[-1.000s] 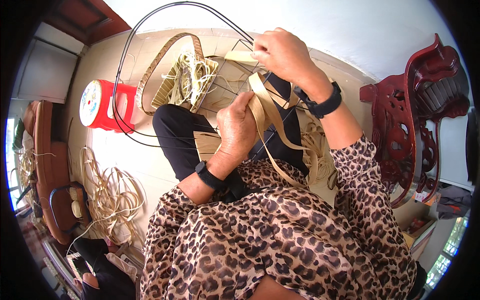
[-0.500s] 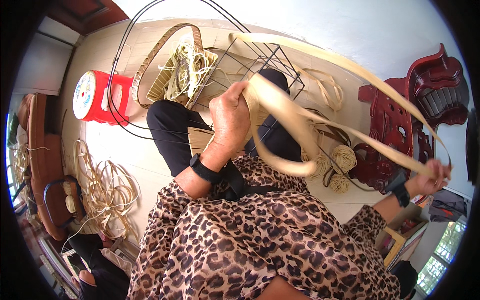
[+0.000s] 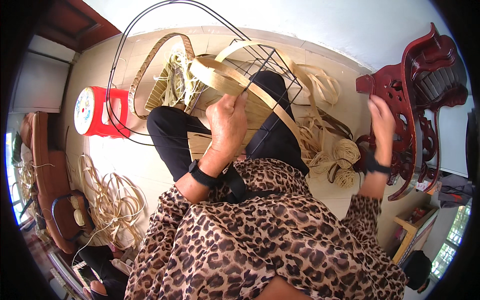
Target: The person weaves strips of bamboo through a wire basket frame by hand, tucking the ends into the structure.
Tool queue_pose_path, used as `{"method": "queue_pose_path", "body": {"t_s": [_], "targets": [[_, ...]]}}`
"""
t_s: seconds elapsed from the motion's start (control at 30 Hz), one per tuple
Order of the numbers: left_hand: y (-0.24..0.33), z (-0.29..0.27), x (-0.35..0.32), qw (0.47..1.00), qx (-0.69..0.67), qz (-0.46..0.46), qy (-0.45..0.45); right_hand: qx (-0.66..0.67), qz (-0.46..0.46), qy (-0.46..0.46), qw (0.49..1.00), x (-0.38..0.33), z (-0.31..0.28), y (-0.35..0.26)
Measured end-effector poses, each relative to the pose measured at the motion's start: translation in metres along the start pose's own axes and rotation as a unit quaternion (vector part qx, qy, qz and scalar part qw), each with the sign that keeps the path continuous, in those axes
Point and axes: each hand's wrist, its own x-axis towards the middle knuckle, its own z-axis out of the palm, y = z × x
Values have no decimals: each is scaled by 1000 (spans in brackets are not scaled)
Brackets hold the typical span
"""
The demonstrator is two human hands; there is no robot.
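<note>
My left hand is closed between my knees, pinching a pale, flat weaving strip against a black wire basket frame. The strip loops up over the frame and trails down to the right. Below the fist, a panel of pale strips covers part of the frame; my hand and wrist hide some of it. My right hand is raised off to the right, away from the frame. Its fingers stretch upward, slightly blurred, with no strip seen in them.
A basket with a braided handle holds loose pale fibres beyond my left knee. Left of it lies a red stool. Coiled strips lie on the floor at left, cord balls at right near a carved dark-red chair.
My right hand has let go of the strip and come inward and up from the far right. The stretched strip has fallen slack into loops around the frame. My left hand stays closed.
</note>
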Motion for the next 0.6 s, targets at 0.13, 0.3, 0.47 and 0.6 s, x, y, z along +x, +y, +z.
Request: {"method": "queue_pose_path", "body": {"t_s": [0.13,0.3,0.47,0.6], "targets": [[1,0,1,1000,10,-17,-9,164,-122,-140,969,42,78,-111],[1,0,3,998,46,-44,3,158,-192,-339,907,71,113,-139],[-2,-2,3,999,21,-23,27,309,-115,-288,899,70,114,-117],[6,3,1,999,47,-10,0,280,-95,-251,922,75,122,-121]]}}
